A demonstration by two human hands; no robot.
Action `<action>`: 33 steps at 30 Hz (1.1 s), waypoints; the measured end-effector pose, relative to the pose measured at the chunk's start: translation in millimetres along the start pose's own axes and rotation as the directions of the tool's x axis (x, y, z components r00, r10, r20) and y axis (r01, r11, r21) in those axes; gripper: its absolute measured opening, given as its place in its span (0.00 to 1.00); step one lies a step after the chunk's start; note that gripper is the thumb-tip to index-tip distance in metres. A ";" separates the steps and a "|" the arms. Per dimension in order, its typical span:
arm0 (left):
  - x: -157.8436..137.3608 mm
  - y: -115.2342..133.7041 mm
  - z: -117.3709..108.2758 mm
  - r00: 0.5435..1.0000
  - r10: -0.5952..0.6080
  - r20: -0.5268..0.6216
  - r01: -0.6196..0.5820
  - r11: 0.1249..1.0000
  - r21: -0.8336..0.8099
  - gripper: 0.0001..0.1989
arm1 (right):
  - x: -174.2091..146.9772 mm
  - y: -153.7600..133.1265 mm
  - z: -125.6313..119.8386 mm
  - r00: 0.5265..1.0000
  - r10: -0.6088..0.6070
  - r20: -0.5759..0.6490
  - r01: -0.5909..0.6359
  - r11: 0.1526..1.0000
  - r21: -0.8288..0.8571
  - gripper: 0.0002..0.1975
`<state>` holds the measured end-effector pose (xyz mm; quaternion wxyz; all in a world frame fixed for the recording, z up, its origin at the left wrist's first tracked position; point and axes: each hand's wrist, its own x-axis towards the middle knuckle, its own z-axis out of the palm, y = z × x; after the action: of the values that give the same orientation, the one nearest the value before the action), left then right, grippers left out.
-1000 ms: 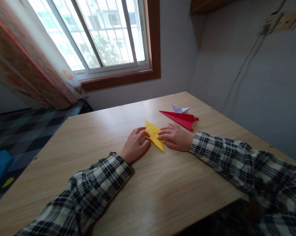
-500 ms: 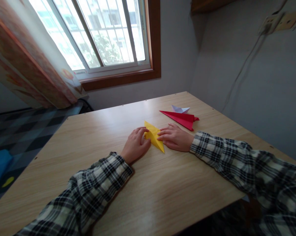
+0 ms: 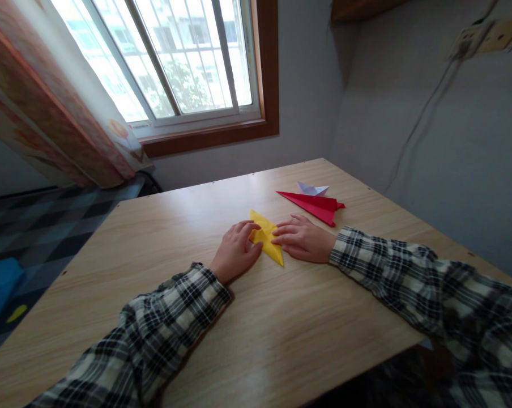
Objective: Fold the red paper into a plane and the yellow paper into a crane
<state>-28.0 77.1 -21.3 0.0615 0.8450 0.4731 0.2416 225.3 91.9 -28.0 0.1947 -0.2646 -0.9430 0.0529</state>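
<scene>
A folded piece of yellow paper (image 3: 265, 233) lies on the table between my hands, with one point toward the far side and another toward me. My left hand (image 3: 238, 249) is at its left edge, thumb and fingers curled around a fold there. On the other side, my right hand (image 3: 306, 238) holds the paper down, its fingertips pressed on the right edge. The undersides of the fingers are hidden. Just beyond my right hand lies a red paper plane (image 3: 311, 205), and behind that sits a small white paper boat (image 3: 314, 190).
The wooden table (image 3: 162, 226) stands near a barred window (image 3: 175, 56) with a floral curtain (image 3: 69, 102). To the left is a checked surface (image 3: 81, 218) bearing a blue object (image 3: 1, 289). A cord (image 3: 421, 119) hangs from a wall socket (image 3: 466, 42).
My left thumb has shifted slightly right, and the raised fold at the paper's left side now looks flatter. My right hand stays in place.
</scene>
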 end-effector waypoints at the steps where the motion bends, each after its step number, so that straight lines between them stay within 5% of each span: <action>1: 0.0 -0.2 0.4 1.000 -0.004 0.003 0.004 1.000 0.002 0.16 | 0.0 0.0 0.0 1.000 -0.002 0.000 0.002 1.000 0.000 0.17; 33: 0.3 -1.8 0.7 0.999 0.030 0.013 -0.031 0.997 0.064 0.08 | -0.2 -2.9 -1.2 0.998 -0.046 0.042 0.049 0.997 -0.065 0.17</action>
<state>-29.0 78.4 -22.3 0.0334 0.8551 0.4673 0.2220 224.5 89.3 -26.3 0.1681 -0.2472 -0.9540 0.0224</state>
